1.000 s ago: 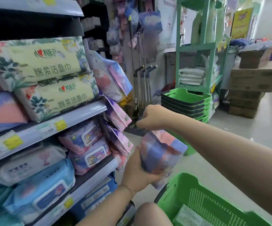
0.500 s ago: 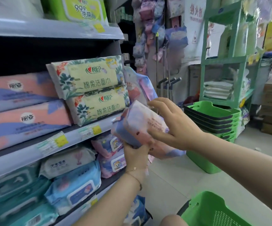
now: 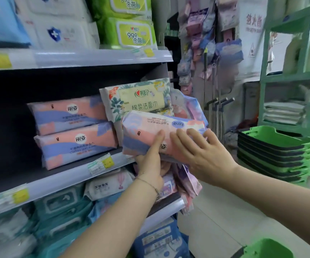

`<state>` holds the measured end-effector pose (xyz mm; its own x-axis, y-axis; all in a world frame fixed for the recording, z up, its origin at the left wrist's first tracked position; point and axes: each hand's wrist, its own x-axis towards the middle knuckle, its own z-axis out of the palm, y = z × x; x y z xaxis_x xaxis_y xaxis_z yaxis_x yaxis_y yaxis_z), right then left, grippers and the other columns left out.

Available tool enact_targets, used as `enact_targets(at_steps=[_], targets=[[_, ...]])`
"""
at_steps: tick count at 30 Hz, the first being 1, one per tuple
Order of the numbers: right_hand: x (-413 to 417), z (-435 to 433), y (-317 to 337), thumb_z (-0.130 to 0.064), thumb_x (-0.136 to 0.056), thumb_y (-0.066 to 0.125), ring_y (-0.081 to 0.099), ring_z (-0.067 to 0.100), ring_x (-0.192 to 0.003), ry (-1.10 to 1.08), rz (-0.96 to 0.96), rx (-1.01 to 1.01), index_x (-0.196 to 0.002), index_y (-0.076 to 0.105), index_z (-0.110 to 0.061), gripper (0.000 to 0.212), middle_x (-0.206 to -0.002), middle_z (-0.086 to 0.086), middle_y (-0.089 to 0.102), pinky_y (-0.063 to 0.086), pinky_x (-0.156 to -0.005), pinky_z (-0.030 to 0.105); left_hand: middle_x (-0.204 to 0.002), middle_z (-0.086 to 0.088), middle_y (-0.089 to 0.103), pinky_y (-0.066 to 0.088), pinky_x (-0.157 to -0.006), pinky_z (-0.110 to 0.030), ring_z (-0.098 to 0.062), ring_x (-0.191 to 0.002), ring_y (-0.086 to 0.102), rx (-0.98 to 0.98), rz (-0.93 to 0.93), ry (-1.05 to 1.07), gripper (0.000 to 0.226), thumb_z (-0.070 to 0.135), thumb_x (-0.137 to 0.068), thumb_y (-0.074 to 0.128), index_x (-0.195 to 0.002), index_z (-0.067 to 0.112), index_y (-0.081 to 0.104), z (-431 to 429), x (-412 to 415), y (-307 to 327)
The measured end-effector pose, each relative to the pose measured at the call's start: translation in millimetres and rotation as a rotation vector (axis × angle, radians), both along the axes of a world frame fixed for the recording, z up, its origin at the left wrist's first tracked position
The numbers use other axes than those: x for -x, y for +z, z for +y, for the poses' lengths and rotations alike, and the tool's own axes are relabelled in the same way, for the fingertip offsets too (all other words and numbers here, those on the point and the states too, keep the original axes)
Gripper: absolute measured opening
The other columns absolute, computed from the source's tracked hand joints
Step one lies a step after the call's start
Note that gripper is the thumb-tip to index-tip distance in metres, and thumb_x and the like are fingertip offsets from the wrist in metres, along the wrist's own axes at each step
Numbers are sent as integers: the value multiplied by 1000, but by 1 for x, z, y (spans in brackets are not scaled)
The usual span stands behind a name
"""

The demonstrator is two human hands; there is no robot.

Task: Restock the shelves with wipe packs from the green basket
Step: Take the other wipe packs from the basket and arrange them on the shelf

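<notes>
wipe pack (image 3: 150, 127) lifted from low near green basket (image 3: 267, 248) to shelf (image 3: 57, 180) lip | left hand (image 3: 150, 164) gripped it from below | right hand (image 3: 206, 157) lay flat, pressing its front | matching stack (image 3: 72, 127) sat left of grip | insertion likely next

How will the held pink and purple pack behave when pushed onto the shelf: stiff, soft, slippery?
Probably soft: the pink and purple pack has rounded, pillowy edges. Likely light: the right hand steadies it with flat fingers only. Its smooth film may slide easily on the shelf.
</notes>
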<state>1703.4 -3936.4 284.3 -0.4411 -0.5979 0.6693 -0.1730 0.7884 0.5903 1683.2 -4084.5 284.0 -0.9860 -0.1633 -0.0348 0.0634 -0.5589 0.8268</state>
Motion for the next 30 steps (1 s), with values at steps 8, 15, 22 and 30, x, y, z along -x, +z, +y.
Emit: enact_targets(at_steps=[8,15,22,30], targets=[[13,-33,46,-21,-56,60,46,32,-113,212,97,101,-136,41,-2,84,-132,13,53,42,-84,46,-115,0,67,50,-62,-26,-17,-94,66,142,279,342,95,53,-42,84,-122,16,50,-72,-16,20],[18,-98,67,-26,-60,56,43,32,-118,402,97,152,-138,40,-6,82,-135,11,50,41,-91,47,-129,-2,53,56,-71,-35,-15,-103,63,65,494,630,62,36,-70,69,-121,22,36,-151,-46,46],[40,-164,80,-26,-57,78,35,30,-127,529,45,141,-142,33,-16,96,-145,4,44,30,-101,45,-114,-4,61,54,-83,-38,-15,-95,64,84,557,760,48,39,-63,74,-102,24,51,-215,-50,53],[77,-218,83,4,-56,59,39,28,-84,524,125,260,-136,40,-14,85,-110,11,47,35,-83,44,-116,-6,57,50,-76,-19,-8,-92,61,283,489,818,43,16,-78,70,-110,18,42,-244,-16,43]])
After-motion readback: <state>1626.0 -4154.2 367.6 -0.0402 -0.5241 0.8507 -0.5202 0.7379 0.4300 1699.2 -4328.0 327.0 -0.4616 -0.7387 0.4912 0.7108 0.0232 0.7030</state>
